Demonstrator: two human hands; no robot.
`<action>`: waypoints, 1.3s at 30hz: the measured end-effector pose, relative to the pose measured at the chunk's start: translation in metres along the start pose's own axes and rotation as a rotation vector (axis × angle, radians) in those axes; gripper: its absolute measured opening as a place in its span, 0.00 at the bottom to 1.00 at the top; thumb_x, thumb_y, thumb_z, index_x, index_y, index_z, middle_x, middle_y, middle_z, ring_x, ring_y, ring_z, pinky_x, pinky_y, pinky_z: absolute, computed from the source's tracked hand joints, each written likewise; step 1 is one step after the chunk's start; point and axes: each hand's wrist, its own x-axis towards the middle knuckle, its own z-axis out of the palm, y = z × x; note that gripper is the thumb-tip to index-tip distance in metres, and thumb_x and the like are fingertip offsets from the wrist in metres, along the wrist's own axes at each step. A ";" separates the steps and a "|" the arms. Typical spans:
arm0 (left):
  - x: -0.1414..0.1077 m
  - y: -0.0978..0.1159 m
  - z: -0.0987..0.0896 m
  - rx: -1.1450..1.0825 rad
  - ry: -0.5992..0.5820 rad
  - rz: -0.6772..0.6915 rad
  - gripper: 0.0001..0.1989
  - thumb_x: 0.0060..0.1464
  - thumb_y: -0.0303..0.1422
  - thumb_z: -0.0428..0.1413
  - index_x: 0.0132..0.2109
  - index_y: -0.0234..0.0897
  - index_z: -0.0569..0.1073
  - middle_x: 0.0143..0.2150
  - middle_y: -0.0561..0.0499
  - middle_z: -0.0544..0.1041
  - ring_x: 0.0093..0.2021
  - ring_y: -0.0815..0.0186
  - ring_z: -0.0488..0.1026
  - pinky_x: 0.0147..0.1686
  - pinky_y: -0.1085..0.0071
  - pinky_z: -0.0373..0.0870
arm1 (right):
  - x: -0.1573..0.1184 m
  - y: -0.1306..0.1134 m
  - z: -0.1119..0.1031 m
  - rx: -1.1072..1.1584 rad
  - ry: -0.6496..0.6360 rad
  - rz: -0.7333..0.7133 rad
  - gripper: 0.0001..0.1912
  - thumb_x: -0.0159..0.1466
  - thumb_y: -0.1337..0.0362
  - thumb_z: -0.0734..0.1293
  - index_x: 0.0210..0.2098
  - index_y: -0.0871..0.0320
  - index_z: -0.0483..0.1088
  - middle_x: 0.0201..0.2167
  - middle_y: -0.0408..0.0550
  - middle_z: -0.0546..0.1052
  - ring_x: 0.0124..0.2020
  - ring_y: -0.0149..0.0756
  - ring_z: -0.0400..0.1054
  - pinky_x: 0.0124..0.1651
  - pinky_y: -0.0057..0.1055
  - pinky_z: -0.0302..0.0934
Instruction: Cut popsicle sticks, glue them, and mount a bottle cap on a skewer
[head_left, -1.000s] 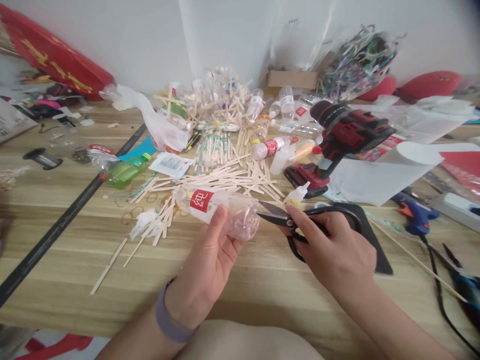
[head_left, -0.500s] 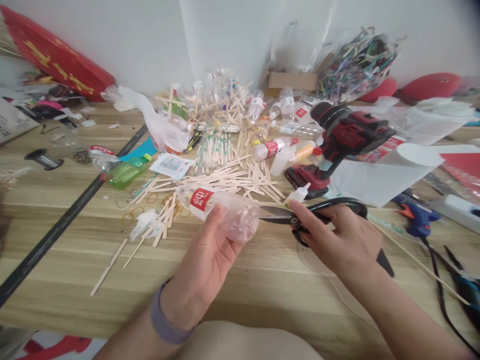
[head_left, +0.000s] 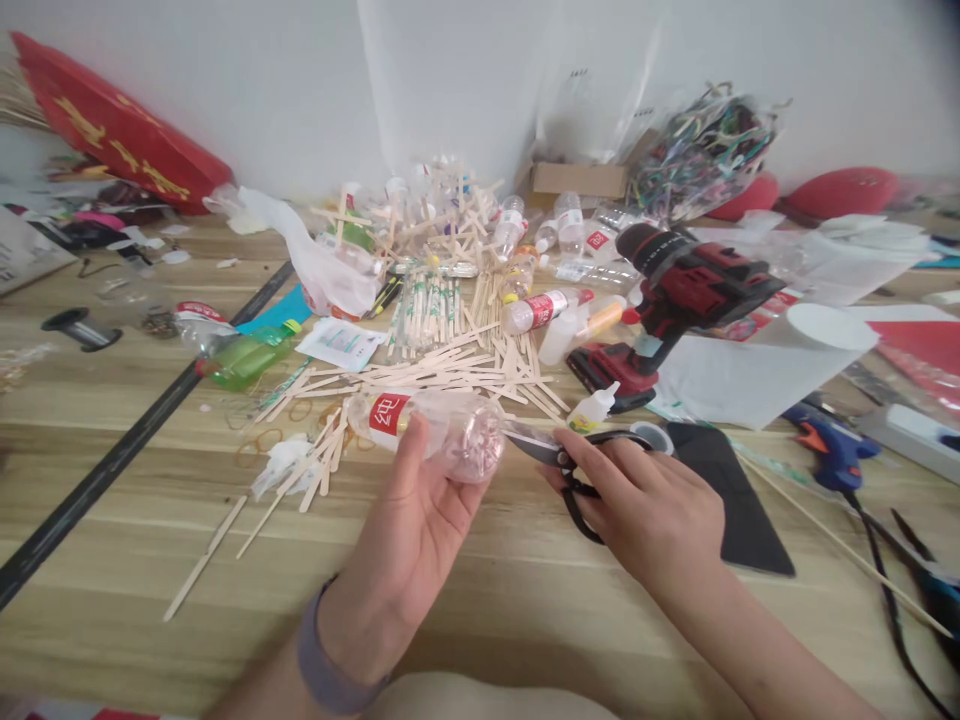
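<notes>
My left hand [head_left: 420, 530] is wrapped round a clear plastic bottle [head_left: 442, 435] with a red label, its base turned to the right. In my right hand [head_left: 652, 500] is a pair of black-handled scissors [head_left: 559, 455]. Their blades point left, with the tips at the edge of the bottle's base; whether they touch it I cannot tell. A small white glue bottle [head_left: 594, 408] stands just beyond my right hand. Behind the held bottle lie many loose wooden craft sticks [head_left: 450, 370].
A red and black cordless drill [head_left: 675, 300] stands at the right, with a blue glue gun [head_left: 829, 440] farther right. A dark flat slab [head_left: 739, 500] lies beside my right hand. At the left are a green bottle [head_left: 255, 355], a long black bar [head_left: 135, 430] and a wire spool [head_left: 81, 328].
My right hand has moved left and slightly down, and the scissors have tilted, their blades now slanting toward the bottle's base. The bottle has shifted slightly left and its base shows more.
</notes>
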 end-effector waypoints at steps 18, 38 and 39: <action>-0.002 -0.006 0.004 -0.081 0.016 -0.042 0.16 0.67 0.35 0.49 0.58 0.39 0.70 0.53 0.46 0.79 0.47 0.64 0.79 0.46 0.68 0.80 | 0.002 0.008 -0.002 -0.052 0.003 -0.083 0.12 0.69 0.65 0.64 0.47 0.59 0.76 0.22 0.43 0.73 0.22 0.31 0.64 0.32 0.33 0.52; -0.004 -0.007 0.006 -0.095 0.023 -0.059 0.17 0.66 0.35 0.50 0.59 0.36 0.69 0.53 0.45 0.78 0.47 0.62 0.79 0.46 0.67 0.80 | 0.002 0.014 0.006 0.173 0.136 0.076 0.11 0.69 0.60 0.64 0.43 0.61 0.74 0.21 0.41 0.70 0.22 0.31 0.62 0.29 0.29 0.53; -0.004 -0.007 0.006 -0.094 0.022 -0.053 0.17 0.66 0.35 0.50 0.59 0.37 0.69 0.52 0.45 0.79 0.47 0.62 0.79 0.46 0.67 0.80 | 0.002 0.014 0.005 0.200 0.136 0.108 0.12 0.68 0.59 0.65 0.44 0.61 0.74 0.22 0.41 0.70 0.22 0.31 0.63 0.28 0.28 0.53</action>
